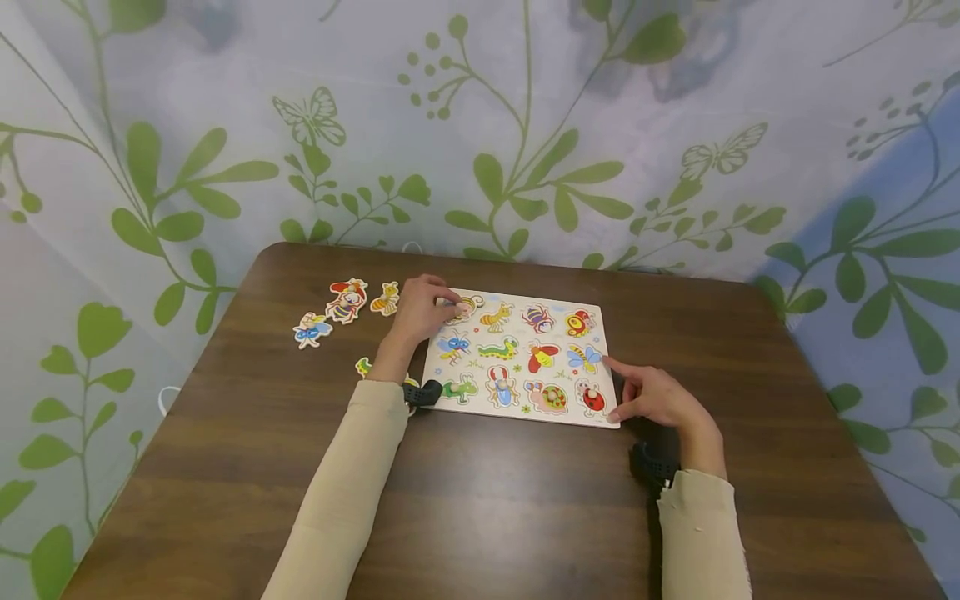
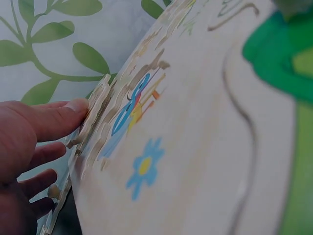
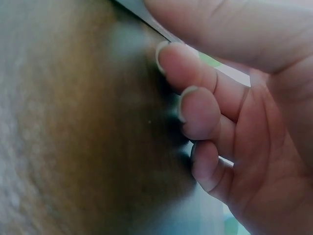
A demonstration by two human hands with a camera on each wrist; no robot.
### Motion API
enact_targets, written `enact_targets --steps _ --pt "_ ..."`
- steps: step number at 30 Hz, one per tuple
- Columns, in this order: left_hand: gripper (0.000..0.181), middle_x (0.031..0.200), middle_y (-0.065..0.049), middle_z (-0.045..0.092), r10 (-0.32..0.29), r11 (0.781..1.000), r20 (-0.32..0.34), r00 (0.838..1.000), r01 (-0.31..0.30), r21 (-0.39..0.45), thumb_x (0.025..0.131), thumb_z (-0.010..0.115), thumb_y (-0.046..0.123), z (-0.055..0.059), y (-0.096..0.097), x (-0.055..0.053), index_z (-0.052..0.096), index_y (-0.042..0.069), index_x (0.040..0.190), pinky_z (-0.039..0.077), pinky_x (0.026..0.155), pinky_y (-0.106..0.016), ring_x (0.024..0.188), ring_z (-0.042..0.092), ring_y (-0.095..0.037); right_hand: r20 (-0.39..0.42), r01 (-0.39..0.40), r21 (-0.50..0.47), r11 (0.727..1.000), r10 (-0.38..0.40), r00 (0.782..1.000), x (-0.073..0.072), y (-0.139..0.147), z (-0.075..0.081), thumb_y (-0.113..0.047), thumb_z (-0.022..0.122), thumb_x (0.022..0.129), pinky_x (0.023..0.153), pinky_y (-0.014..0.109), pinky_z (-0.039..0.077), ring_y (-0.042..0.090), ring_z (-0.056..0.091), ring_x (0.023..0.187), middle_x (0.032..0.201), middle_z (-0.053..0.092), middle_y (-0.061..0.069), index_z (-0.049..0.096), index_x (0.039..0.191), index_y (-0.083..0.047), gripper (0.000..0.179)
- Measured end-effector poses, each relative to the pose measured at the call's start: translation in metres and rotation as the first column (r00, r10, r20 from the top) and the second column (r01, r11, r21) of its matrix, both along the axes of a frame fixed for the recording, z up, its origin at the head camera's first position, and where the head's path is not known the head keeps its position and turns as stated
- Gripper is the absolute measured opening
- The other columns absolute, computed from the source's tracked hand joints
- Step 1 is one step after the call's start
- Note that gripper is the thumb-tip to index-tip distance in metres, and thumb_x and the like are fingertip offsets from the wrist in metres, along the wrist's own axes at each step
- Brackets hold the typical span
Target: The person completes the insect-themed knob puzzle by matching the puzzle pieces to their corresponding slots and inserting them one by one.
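Observation:
A white wooden insect puzzle board [image 1: 517, 331] lies on the table. My left hand [image 1: 420, 310] is at its far left corner, thumb and index finger pinching a puzzle piece with a smiling face and curled antennae [image 1: 469, 305]. In the left wrist view the thumb is on the edge of that wooden piece [image 2: 94, 110], close over the board, while the other fingers are spread loosely. At the board's right edge is my right hand [image 1: 667, 398]. Its straight index finger touches the side and its thumb rests at the near corner; the remaining fingers bend inward.
Loose pieces lie left of the board: a red beetle [image 1: 347, 302], a striped bee [image 1: 386, 298] and a blue fly [image 1: 311, 330]. A green caterpillar piece [image 1: 363, 367] is partly hidden by my left forearm. Behind the brown table [image 1: 495, 508] hangs a leaf-patterned curtain [image 1: 360, 108].

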State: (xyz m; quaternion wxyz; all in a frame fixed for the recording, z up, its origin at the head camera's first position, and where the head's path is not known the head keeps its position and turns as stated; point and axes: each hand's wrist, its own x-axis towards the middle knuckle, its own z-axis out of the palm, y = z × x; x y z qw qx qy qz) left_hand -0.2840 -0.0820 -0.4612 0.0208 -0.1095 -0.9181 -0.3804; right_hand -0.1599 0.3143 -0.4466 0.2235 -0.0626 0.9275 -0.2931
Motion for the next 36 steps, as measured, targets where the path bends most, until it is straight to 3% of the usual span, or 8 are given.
enact_targets --steps 5,15,32,36 --pt "0.016 0.13 -0.012 0.058 0.018 1.0 0.014 1.0 -0.018 -0.012 0.087 0.072 0.025 -0.0043 0.0005 0.0008 0.079 0.016 0.098 0.03 0.11 -0.05 0.129 0.043 -0.036 0.009 0.008 -0.011 1.0 -0.008 1.0 0.0006 -0.0003 -0.0007 -0.038 0.086 0.068 0.058 0.028 0.041 0.02 0.048 0.066 0.074 0.053 0.005 0.034 0.152 -0.019 0.1" --pt "0.016 0.135 -0.01 0.052 0.054 0.999 0.031 0.998 -0.054 -0.002 0.09 0.07 0.025 -0.0062 -0.0021 0.0005 0.079 0.017 0.1 0.033 0.106 -0.048 0.13 0.038 -0.034 -0.013 -0.008 -0.038 0.999 0.008 1.0 0.0019 -0.0022 0.0019 -0.032 0.086 0.07 0.058 0.026 0.038 0.018 0.047 0.065 0.073 0.053 0.005 0.034 0.152 -0.015 0.098" --pt "0.017 0.135 -0.014 0.053 0.026 0.998 0.004 1.0 -0.026 -0.061 0.091 0.069 0.025 -0.0095 0.0002 0.0004 0.078 0.017 0.102 0.035 0.107 -0.049 0.129 0.041 -0.036 -0.021 -0.021 -0.029 0.999 0.021 1.0 0.0013 0.0007 -0.0012 -0.036 0.086 0.07 0.058 0.027 0.038 0.018 0.046 0.066 0.073 0.052 0.005 0.034 0.152 -0.015 0.099" --pt "0.02 0.136 -0.014 0.052 0.025 0.999 -0.031 0.999 -0.027 -0.047 0.09 0.069 0.022 -0.0083 -0.0002 0.0009 0.076 0.017 0.108 0.036 0.106 -0.049 0.13 0.04 -0.037 -0.03 -0.028 -0.023 0.999 0.027 0.999 0.002 0.0019 -0.0033 -0.036 0.086 0.07 0.058 0.026 0.038 0.018 0.046 0.065 0.073 0.052 0.004 0.034 0.152 -0.015 0.099"
